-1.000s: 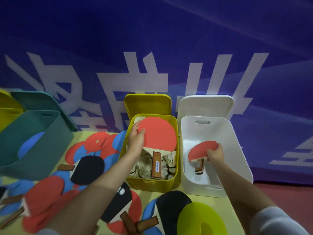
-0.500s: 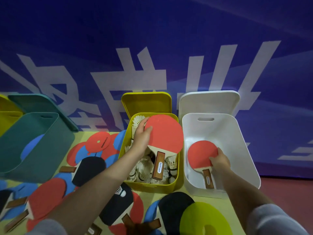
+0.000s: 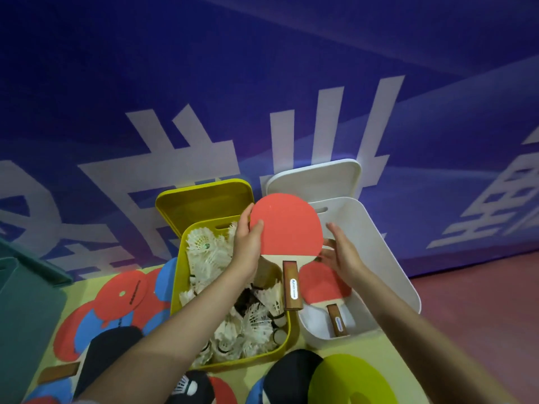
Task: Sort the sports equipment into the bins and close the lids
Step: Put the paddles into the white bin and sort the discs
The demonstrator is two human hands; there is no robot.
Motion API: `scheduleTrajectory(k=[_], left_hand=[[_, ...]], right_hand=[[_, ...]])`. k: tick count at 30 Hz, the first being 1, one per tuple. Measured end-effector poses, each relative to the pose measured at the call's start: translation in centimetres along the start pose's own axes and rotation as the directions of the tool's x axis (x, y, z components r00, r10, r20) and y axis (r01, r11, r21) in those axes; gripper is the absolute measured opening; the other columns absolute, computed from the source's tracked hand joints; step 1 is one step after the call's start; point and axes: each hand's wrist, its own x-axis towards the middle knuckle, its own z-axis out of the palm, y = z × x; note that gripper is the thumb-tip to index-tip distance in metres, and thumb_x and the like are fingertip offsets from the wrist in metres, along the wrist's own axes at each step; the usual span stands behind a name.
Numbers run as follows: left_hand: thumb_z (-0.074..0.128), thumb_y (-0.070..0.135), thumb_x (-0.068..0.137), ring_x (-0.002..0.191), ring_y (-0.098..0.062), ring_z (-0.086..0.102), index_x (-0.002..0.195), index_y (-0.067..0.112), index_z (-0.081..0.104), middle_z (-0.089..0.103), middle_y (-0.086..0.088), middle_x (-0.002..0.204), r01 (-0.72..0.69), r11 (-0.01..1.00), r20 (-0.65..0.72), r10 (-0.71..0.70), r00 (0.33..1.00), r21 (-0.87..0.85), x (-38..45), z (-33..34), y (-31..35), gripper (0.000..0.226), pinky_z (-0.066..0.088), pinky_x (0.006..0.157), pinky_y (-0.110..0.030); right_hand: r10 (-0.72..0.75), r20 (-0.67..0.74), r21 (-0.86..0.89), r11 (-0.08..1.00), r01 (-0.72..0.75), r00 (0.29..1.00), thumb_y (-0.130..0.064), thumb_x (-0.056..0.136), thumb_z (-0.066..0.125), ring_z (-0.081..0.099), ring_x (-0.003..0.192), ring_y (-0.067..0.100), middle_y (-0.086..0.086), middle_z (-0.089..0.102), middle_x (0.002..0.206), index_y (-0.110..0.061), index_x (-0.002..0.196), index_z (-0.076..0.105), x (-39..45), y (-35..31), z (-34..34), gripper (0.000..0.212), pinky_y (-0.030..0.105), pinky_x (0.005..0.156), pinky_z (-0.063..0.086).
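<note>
The green bin is cut off at the left edge. The right hand hides part of the paddle in the white bin.

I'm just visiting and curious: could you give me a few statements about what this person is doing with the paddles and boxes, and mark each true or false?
1. The left hand grips a red paddle by the edge of its blade. True.
2. The yellow bin holds tennis balls. False: it holds white shuttlecocks.
3. A second red paddle lies inside the white bin. True.
4. The right hand grips that second paddle. False: its fingers are spread and hold nothing.
5. Both bins' lids are closed. False: the yellow lid and white lid stand open behind them.
</note>
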Motion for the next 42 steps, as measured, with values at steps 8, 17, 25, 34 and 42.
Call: scheduleTrajectory(k=[8,17,25,34,42], left_hand=[[0.042,0.011,0.1,0.102,-0.009,0.058,0.133,0.026,0.047,0.057,0.002,0.124,-0.103,0.988,0.202,0.079,0.976,0.112,-2.2,0.2,1.0,0.037,0.051,0.09,-0.029],[0.042,0.013,0.098,0.126,-0.023,0.042,0.134,0.02,0.049,0.05,-0.004,0.133,-0.171,0.703,-0.089,0.317,0.944,0.69,0.3,-14.5,-0.8,0.038,0.037,0.101,-0.036],[0.03,0.024,0.104,0.112,-0.033,0.055,0.153,0.024,0.015,0.048,-0.007,0.14,0.154,0.741,-0.12,-0.1,0.988,0.654,-3.1,-17.4,-6.1,0.051,0.045,0.088,-0.039],[0.028,0.019,0.104,0.106,-0.043,0.055,0.148,0.031,0.029,0.059,-0.015,0.125,0.138,0.803,-0.198,-0.025,0.98,0.58,-3.7,-17.9,-7.9,0.046,0.05,0.084,-0.045],[0.028,0.014,0.102,0.064,-0.028,0.051,0.146,0.027,0.032,0.062,-0.023,0.097,0.119,0.779,-0.208,0.016,0.978,0.616,-3.7,-17.9,-7.8,0.046,0.035,0.052,-0.029]], right_hand=[[-0.184,-0.107,-0.005,0.983,0.185,0.977,-0.01,0.085,0.064,0.064,0.107,0.024,0.006,0.065,0.121,-0.02,0.134,0.051,-1.1,-1.4,-0.8,0.052,0.043,0.094,0.051],[-0.183,-0.447,-0.32,0.947,0.034,0.875,-0.003,0.082,0.055,0.06,0.108,0.033,0.013,0.062,0.12,-0.013,0.13,0.052,1.0,1.4,-5.4,0.049,0.05,0.096,0.049],[-0.105,-0.295,-0.563,0.822,-0.084,0.95,-0.002,0.087,0.048,0.052,0.114,0.036,0.015,0.053,0.13,-0.018,0.141,0.036,2.3,5.6,-3.4,0.058,0.045,0.097,0.045],[-0.073,-0.284,-0.812,0.548,-0.2,0.956,-0.017,0.093,0.041,0.056,0.104,0.04,0.017,0.055,0.12,-0.027,0.144,0.027,2.7,8.1,-3.3,0.054,0.052,0.089,0.051],[0.038,-0.315,-0.931,0.184,-0.317,0.948,-0.019,0.09,0.045,0.036,0.123,0.035,0.017,0.036,0.134,-0.019,0.144,0.029,3.1,9.6,-3.0,0.056,0.049,0.102,0.039]])
